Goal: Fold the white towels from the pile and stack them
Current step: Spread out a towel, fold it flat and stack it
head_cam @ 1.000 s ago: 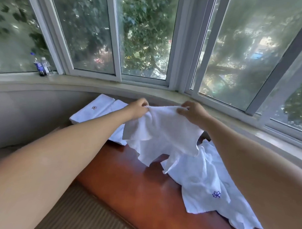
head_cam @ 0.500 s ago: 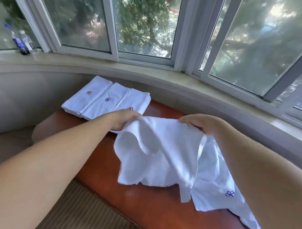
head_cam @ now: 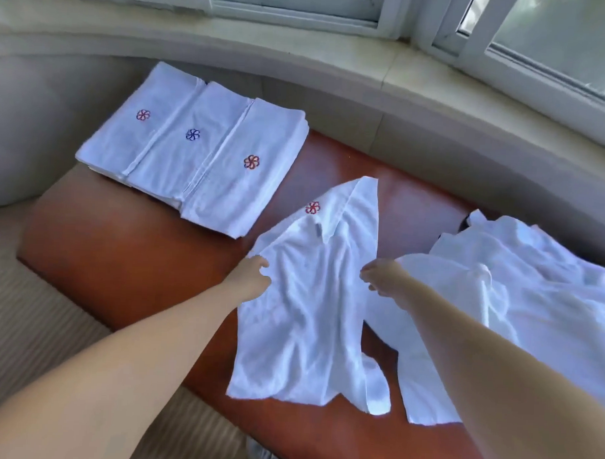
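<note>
This looks like a lived-in room, a home or a hotel bedroom, set in a curved bay window. White-framed sliding windows [head_cam: 370,8] run above a pale stone sill [head_cam: 300,54] that bends round the far edge of a polished reddish-brown wooden table [head_cam: 128,257]. Striped beige carpet [head_cam: 33,340] lies off its near left edge. White towels with small embroidered flower logos, folded [head_cam: 194,150] at the far left corner, suggest household or hotel linen.
</note>
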The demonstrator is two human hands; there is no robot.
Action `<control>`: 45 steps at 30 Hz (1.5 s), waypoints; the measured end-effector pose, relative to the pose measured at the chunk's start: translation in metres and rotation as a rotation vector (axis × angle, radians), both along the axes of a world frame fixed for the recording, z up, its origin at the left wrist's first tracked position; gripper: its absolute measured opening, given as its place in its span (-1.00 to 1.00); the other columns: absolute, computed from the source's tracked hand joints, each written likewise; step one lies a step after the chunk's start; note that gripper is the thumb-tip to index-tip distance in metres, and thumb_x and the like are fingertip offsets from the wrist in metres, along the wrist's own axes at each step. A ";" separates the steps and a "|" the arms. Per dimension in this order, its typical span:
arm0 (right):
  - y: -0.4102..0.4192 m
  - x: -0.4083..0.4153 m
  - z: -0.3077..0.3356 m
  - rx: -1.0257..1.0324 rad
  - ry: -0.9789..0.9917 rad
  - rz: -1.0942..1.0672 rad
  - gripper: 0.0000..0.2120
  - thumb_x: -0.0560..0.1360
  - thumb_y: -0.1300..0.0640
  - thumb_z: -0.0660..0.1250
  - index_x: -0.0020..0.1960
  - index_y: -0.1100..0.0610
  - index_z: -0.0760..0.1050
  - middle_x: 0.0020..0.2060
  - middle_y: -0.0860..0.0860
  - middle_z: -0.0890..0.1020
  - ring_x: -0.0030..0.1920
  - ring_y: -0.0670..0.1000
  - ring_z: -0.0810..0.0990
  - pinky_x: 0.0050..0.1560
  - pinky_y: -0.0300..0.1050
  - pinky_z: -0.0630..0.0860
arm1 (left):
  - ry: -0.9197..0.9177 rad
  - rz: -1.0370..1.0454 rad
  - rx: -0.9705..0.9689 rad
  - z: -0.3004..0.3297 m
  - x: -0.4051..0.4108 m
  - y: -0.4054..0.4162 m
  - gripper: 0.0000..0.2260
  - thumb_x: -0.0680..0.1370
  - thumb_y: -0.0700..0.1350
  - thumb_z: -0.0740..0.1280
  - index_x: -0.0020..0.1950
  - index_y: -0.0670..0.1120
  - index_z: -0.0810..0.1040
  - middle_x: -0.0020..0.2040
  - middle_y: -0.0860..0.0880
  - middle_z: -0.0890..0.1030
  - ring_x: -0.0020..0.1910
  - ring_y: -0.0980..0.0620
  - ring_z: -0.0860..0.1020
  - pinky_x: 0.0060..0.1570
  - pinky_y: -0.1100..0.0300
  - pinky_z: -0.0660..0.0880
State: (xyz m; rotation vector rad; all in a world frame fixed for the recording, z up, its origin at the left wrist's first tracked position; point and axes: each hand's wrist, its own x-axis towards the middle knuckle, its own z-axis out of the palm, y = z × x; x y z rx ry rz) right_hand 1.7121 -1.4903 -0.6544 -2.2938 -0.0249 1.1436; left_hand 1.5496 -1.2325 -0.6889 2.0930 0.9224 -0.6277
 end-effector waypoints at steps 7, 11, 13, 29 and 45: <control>0.009 0.016 -0.055 0.022 0.082 -0.129 -0.94 0.55 0.22 0.32 0.00 0.11 0.55 -0.06 0.09 0.60 -0.08 0.07 0.57 0.00 -0.06 0.53 | -0.145 0.110 -0.078 -0.034 0.043 -0.012 -0.46 0.59 -0.04 0.33 0.54 0.17 0.26 0.17 -0.01 0.61 -0.07 0.02 0.62 -0.06 0.12 0.57; 0.021 0.038 -0.074 0.066 0.084 -0.189 -0.89 0.55 0.19 0.34 0.06 0.09 0.56 -0.06 0.11 0.64 -0.09 0.09 0.60 0.06 0.01 0.59 | -0.212 0.331 -0.402 -0.041 0.088 -0.033 -0.31 0.60 -0.04 0.33 0.56 0.38 0.04 0.01 -0.04 0.71 -0.12 -0.01 0.71 -0.02 0.10 0.64; 0.025 0.044 -0.082 0.076 0.105 -0.192 -0.88 0.54 0.20 0.35 0.07 0.07 0.56 -0.06 0.10 0.64 -0.12 0.08 0.59 0.01 -0.03 0.57 | -0.227 0.420 -0.459 -0.044 0.107 -0.040 -0.36 0.62 0.00 0.31 0.54 0.39 0.02 0.01 -0.03 0.72 -0.09 -0.01 0.73 -0.07 0.15 0.67; 0.009 0.029 -0.101 -0.200 0.108 -0.242 -0.49 0.51 0.18 0.30 0.39 0.22 0.19 0.00 0.17 0.55 -0.26 0.07 0.46 -0.30 -0.13 0.35 | -0.478 0.764 -0.245 -0.031 0.099 0.032 -0.55 0.55 -0.07 0.31 0.41 0.16 0.29 0.12 0.00 0.62 -0.03 0.00 0.62 0.02 0.00 0.63; -0.034 -0.091 -0.084 -0.355 0.495 0.009 -0.51 0.40 -0.35 0.38 -0.09 0.10 0.60 -0.27 0.00 0.65 -0.24 0.02 0.59 0.26 -0.04 0.54 | 0.473 0.326 -0.457 -0.055 -0.090 -0.021 -0.47 0.44 0.07 0.57 0.33 -0.07 0.52 0.27 -0.04 0.59 0.25 -0.06 0.54 0.34 0.01 0.47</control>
